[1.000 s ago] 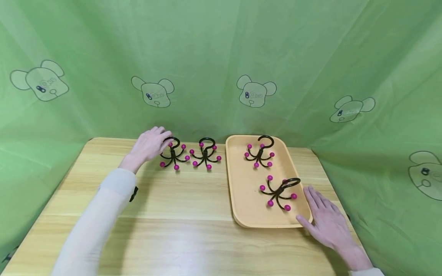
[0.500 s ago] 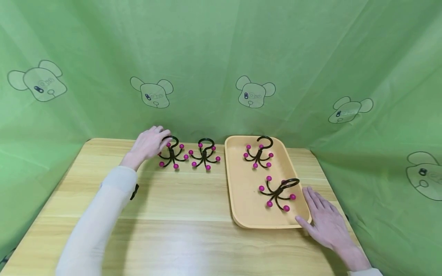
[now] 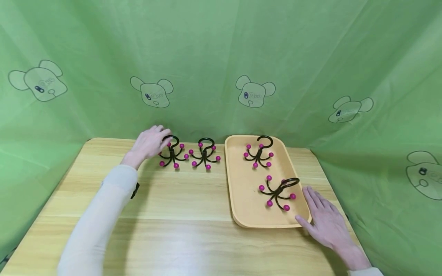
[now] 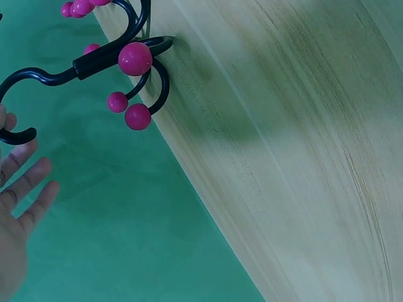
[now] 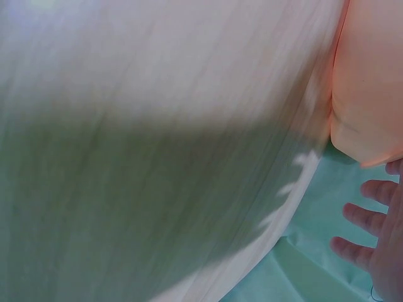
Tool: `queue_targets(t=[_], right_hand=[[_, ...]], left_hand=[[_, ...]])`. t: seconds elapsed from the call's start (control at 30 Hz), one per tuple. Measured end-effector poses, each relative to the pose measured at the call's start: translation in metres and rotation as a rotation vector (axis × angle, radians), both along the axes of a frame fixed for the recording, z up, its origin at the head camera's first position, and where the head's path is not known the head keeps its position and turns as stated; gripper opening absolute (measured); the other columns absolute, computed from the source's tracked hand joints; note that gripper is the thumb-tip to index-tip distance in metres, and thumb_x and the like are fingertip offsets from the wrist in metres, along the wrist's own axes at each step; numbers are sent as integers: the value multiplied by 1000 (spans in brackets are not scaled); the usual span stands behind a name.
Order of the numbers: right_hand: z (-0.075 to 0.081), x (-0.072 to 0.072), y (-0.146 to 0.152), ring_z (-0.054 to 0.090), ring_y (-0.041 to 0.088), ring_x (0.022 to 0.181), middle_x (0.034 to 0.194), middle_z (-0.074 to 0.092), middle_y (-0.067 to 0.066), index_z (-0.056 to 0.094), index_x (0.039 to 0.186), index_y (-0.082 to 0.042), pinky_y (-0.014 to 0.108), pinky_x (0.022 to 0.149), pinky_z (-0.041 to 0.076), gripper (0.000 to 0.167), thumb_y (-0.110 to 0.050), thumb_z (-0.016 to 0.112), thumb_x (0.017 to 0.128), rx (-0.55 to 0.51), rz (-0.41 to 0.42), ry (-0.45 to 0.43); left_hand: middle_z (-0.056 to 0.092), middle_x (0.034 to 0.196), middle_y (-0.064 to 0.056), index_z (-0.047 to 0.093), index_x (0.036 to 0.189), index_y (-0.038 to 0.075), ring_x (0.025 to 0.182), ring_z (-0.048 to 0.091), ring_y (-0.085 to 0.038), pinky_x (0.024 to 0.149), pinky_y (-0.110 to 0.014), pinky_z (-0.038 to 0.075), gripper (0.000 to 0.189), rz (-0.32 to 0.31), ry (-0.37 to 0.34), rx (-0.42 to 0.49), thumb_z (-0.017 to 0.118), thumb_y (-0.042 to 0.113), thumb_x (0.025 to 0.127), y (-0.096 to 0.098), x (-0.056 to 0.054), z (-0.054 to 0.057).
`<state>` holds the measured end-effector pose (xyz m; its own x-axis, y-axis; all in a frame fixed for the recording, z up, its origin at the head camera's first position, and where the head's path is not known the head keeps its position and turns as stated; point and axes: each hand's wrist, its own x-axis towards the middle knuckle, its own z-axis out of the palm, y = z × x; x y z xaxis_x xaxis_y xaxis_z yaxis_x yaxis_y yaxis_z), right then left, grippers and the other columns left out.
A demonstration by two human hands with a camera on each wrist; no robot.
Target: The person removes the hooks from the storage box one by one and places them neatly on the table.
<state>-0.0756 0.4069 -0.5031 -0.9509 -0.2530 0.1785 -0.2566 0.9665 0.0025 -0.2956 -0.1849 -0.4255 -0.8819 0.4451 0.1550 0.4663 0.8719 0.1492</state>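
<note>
My left hand [image 3: 148, 142] is at the far left hanger [image 3: 172, 154], a black claw hanger with a hook on top and pink balls on its arms. In the left wrist view, a thumb or finger of the left hand [image 4: 16, 217] touches the tip of that hanger's hook [image 4: 38, 75]; the other fingers are spread. A second such hanger [image 3: 204, 154] stands upright just right of it. My right hand [image 3: 329, 222], fingers straight, lies against the right rim of an orange tray [image 3: 241, 215]. In the right wrist view only its fingers [image 5: 362, 219] show beside the tray [image 5: 368, 82].
Inside the tray are two more claw hangers: one upright at the back [image 3: 259, 154], one leaning to the right [image 3: 277, 191] near the front. The wooden table [image 3: 179, 199] ends at a green curtain [image 3: 207, 57] along its back and right sides.
</note>
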Motion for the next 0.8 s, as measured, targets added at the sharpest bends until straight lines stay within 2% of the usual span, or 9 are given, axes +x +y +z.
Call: queue_targets(t=[0.3, 0.4, 0.57, 0.8], right_hand=[[1, 0, 0, 44, 50, 146, 176, 23, 16, 16, 170, -10, 68, 114, 39, 99, -57, 64, 97, -7, 2, -6], [1, 0, 0, 44, 50, 146, 174, 27, 18, 18, 169, -9, 68, 114, 39, 98, -58, 63, 97, -6, 3, -3], [1, -1, -1, 45, 51, 145, 171, 33, 21, 17, 169, -10, 68, 113, 39, 98, -57, 64, 97, -11, 3, -6], [1, -1, -1, 44, 51, 145, 173, 29, 20, 16, 169, -9, 69, 113, 38, 98, -55, 64, 97, -15, 0, -14]], left_hand=[[62, 144, -21, 58, 143, 8, 130, 60, -41, 108, -59, 54, 51, 31, -15, 59, 56, 44, 108, -1, 5, 1], [60, 148, -21, 55, 147, 9, 134, 58, -41, 110, -60, 52, 56, 39, -24, 71, 58, 47, 107, -1, 9, 2], [55, 153, -21, 49, 153, 9, 139, 53, -41, 117, -61, 46, 65, 36, -21, 75, 57, 53, 105, 2, 20, 7], [56, 153, -21, 49, 153, 7, 141, 52, -42, 120, -60, 43, 68, -1, 30, 47, 56, 55, 105, 15, 37, 17]])
